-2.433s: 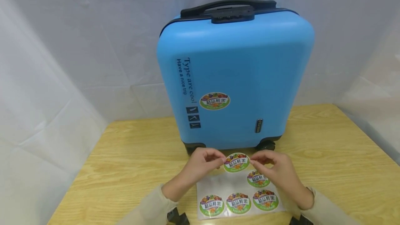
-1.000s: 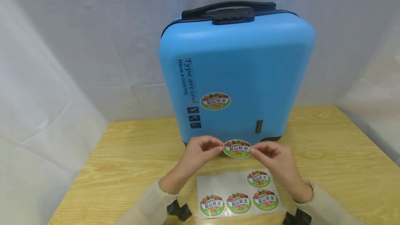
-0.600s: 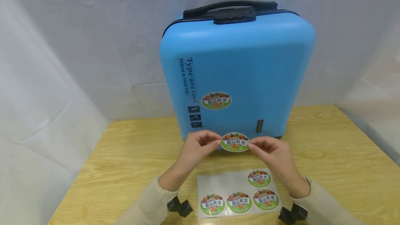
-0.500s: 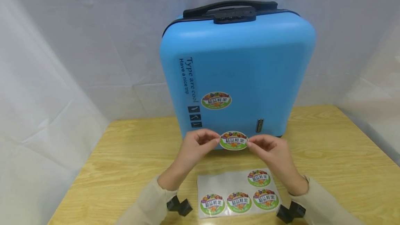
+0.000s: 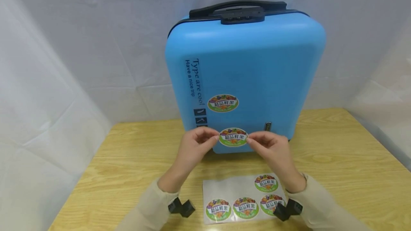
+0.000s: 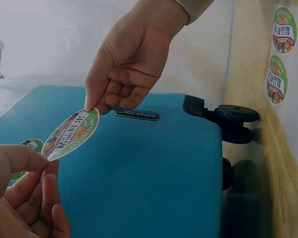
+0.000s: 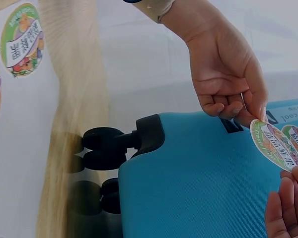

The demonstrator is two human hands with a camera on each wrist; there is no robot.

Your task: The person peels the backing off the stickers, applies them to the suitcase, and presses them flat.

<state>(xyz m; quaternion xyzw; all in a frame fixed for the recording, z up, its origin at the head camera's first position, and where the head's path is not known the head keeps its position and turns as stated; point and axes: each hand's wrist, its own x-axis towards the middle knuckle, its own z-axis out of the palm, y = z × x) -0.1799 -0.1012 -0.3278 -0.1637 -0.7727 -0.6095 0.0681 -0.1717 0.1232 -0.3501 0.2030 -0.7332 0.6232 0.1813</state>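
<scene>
An oval fruit sticker (image 5: 233, 137) is stretched level between both hands, in front of the lower part of a blue suitcase (image 5: 253, 74). My left hand (image 5: 194, 149) pinches its left end between thumb and forefinger. The right end is pinched by my right hand (image 5: 273, 152). Both wrist views show the held sticker (image 6: 72, 133) apart from the suitcase shell. A matching sticker (image 5: 223, 103) lies flat on the suitcase front, a little above the held one. Below the hands, a white backing sheet (image 5: 224, 188) with several more stickers lies on the table.
The suitcase stands upright on the wooden table (image 5: 135, 159), its black handle (image 5: 237, 5) on top and black wheels (image 7: 107, 148) at the bottom. White sheeting (image 5: 96, 45) hangs behind and at both sides. Black blocks (image 5: 181, 208) sit at both wrists.
Both hands have lifted the sticker from just above the backing sheet up to the suitcase's lower front, then drifted left with it. The suitcase and sheet stay in place.
</scene>
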